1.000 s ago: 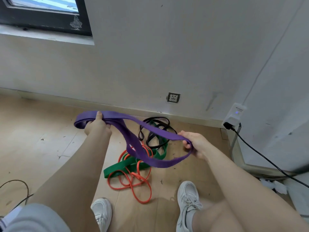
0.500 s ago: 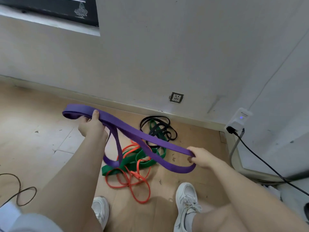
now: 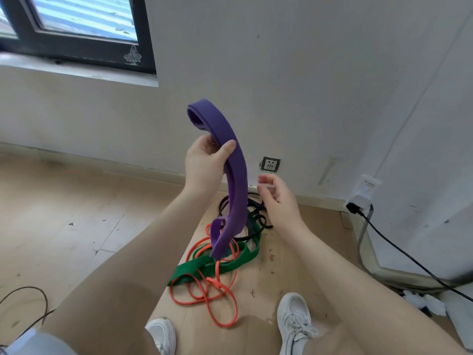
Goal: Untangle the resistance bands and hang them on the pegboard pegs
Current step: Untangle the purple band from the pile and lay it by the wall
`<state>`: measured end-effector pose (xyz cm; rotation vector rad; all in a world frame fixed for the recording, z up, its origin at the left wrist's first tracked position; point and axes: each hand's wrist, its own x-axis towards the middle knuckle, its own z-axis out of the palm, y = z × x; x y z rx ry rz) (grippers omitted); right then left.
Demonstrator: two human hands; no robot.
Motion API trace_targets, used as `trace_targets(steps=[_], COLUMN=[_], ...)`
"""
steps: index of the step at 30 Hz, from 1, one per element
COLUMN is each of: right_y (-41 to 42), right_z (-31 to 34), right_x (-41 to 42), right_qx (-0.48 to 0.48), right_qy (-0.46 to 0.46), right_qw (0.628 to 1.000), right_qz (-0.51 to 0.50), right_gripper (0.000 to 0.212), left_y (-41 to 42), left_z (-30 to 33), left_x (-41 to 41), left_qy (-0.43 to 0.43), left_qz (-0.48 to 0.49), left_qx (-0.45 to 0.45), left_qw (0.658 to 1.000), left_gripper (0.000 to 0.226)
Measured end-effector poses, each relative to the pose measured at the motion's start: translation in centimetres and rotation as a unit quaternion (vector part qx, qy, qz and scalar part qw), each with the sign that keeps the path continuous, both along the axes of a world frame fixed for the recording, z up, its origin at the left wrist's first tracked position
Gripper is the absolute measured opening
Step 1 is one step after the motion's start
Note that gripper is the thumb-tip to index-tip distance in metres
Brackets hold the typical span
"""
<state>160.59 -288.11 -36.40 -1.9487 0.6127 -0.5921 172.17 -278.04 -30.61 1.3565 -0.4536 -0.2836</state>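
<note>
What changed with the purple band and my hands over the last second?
The right hand let go of the purple band and now hangs open beside it. The left hand lifted the band, which dangles doubled over the pile. The green band, orange band and black band stayed on the floor.

A matt, smooth rubber purple band (image 3: 234, 175), doubled flat, is gripped in the left hand (image 3: 204, 165); the blurred right hand (image 3: 277, 198) is just beside it, fingers loose. Below the grip, a matt green band (image 3: 204, 267), a thin orange band (image 3: 217, 298) and a faintly glossy black band (image 3: 256, 221) lie tangled on a pale wood-look floor (image 3: 64, 226), scuffed and dusty. Beyond the grip, a matt painted wall (image 3: 281, 73) shows marks. 2 white shoes (image 3: 294, 321) look like smooth leather.
</note>
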Motion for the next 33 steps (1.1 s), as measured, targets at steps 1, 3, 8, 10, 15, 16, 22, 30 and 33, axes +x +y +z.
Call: trace_targets(steps=[1,3,8,10,15,16,22,30,33], right_y=[0.8,2.2,3.2,3.0,2.7,2.6,2.0,2.2,2.2], right_z=[1.7,4.2,6.4,6.8,7.1,7.1,6.8,6.4,6.4], right_x=[0.6,1.5,2.6,2.7,2.2,2.0,1.2,1.7,1.9], right_qx=[-0.005,-0.057,-0.071,-0.055,-0.016,-0.027,-0.032,0.017,0.001], right_qy=[-0.045,-0.086,-0.077,-0.076,-0.068,-0.062,-0.060,-0.082,-0.085], right_qw=[0.999,0.995,0.994,0.995,0.995,0.995,0.996,0.995,0.995], right_qz=[-0.003,0.013,0.021,0.034,0.071,0.070,0.063,0.050,0.049], right_gripper=[0.032,0.040,0.042,0.037,0.024,0.023,0.032,0.024,0.026], left_y=[-0.3,-0.4,0.8,1.5,2.4,2.3,2.4,2.2,1.9], left_z=[0.5,1.3,2.3,2.4,2.2,2.0,0.9,-0.3,-0.3], left_x=[-0.4,-1.1,-1.5,-1.3,-0.9,-0.9,-1.1,-2.7,-2.7], left_qy=[-0.026,-0.066,-0.086,-0.076,-0.066,-0.059,0.011,0.027,0.013], left_qz=[0.003,0.015,0.005,-0.030,-0.085,-0.084,-0.083,-0.090,-0.081], left_qx=[0.017,0.039,0.055,0.049,0.053,0.056,0.036,0.022,0.031], left_qw=[1.000,0.997,0.995,0.995,0.993,0.993,0.996,0.995,0.996], left_gripper=[0.005,0.007,0.011,0.018,0.021,0.020,0.008,0.012,0.013])
